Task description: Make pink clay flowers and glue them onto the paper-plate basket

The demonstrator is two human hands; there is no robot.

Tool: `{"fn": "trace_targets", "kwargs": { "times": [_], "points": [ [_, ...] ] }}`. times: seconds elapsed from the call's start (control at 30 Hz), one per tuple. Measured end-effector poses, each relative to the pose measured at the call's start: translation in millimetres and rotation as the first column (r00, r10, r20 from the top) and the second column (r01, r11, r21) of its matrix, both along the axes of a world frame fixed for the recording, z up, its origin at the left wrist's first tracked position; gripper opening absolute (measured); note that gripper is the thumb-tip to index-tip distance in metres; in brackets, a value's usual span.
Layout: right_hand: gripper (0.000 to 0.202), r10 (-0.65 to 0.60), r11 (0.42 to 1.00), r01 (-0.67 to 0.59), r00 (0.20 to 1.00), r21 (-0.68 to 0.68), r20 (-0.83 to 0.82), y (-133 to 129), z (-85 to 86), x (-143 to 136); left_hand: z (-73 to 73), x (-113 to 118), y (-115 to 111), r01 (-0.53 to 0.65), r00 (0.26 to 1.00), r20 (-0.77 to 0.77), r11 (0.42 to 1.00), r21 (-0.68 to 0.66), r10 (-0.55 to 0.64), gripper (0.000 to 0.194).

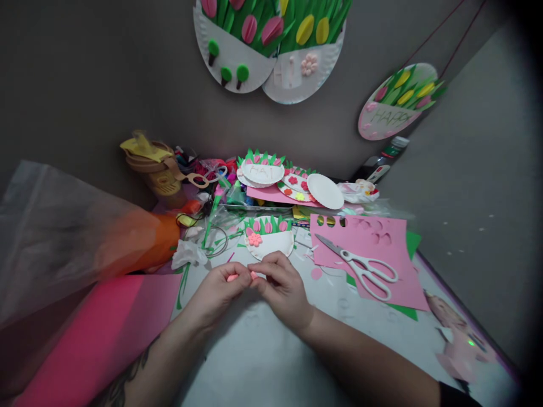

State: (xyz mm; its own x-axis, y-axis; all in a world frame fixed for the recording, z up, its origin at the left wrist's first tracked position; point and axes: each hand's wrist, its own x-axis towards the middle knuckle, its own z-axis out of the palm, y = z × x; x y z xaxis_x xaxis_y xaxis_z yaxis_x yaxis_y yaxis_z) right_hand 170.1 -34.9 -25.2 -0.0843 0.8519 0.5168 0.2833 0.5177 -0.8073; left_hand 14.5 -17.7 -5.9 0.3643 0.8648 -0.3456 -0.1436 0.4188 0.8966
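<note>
1. Pink material (254, 275): pinched at my fingertips, above the tabletop (254, 356); one piece or two, cannot tell.
2. My left hand (225, 287): thumb and fingers closed on it. My right hand (286, 289): same grip, meeting the left.
3. Just beyond: decorated plate (275, 245) with pink flower (254, 239).
4. Rightward: scissors (348, 256) on pink sheet (394, 243).

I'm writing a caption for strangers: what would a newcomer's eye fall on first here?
Probably the two overlapping white paper plates with pink and yellow tulip shapes, high on the grey wall. Next, at the centre, the bare left hand and bare right hand, meeting with small coral-pink bits at their fingertips. Then, to the right, the white-handled metal scissors lying on a pink paper sheet.
</note>
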Motion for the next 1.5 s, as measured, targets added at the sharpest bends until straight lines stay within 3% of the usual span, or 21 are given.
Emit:
{"fn": "trace_targets", "kwargs": {
  "times": [0.13,0.23,0.33,0.53,0.7,0.87,1.03,1.23,1.4,1.5],
  "points": [
    [0.009,0.027,1.000,-0.027,0.998,-0.002,-0.057,-1.4,2.4,0.3,-0.1,-0.2,0.1,-0.016,0.989,0.144,0.992,-0.128,0.034,0.038],
    [0.027,0.034,0.999,-0.039,0.990,-0.037,-0.139,-1.0,0.7,3.3,1.2,-0.6,2.5,-0.049,0.940,0.306,0.950,-0.309,0.149,0.033],
    [0.040,0.025,0.998,-0.037,0.979,-0.054,-0.200,0.9,-3.1,6.1,2.3,-1.9,5.4,-0.033,0.921,0.346,0.922,-0.386,0.178,0.016],
    [0.004,0.013,0.998,-0.024,0.988,-0.065,-0.156,2.7,-3.4,4.2,0.3,-3.0,5.5,0.042,0.940,0.332,0.942,-0.332,0.075,0.009],
    [0.020,0.050,0.995,-0.061,0.990,-0.080,-0.132,3.1,-1.5,3.9,0.2,-1.8,3.5,0.063,0.967,0.254,0.958,-0.278,0.010,0.007],
    [0.039,0.056,0.994,-0.075,0.974,-0.081,-0.218,3.7,-5.0,6.1,0.5,-1.8,3.0,0.096,0.975,0.221,0.963,-0.252,-0.040,0.006],
    [0.009,0.026,0.992,-0.047,0.983,-0.116,-0.182,4.7,-6.5,6.0,-1.8,-2.6,4.4,0.118,0.974,0.217,0.972,-0.205,-0.073,0.009],
    [0.026,0.106,0.990,-0.117,0.985,-0.073,-0.135,2.5,0.9,6.1,-1.7,-3.8,4.6,0.109,0.977,0.204,0.975,-0.195,-0.068,0.013],
    [0.008,0.024,0.997,-0.030,0.996,-0.070,-0.086,2.6,-0.9,4.3,-1.4,-4.2,5.3,0.071,0.982,0.184,0.980,-0.186,-0.036,0.014],
    [0.019,-0.013,0.993,0.007,0.999,-0.114,-0.050,3.6,-5.2,3.2,-1.6,-4.5,5.9,0.055,0.981,0.194,0.976,-0.209,-0.014,0.016]
  ]
}}
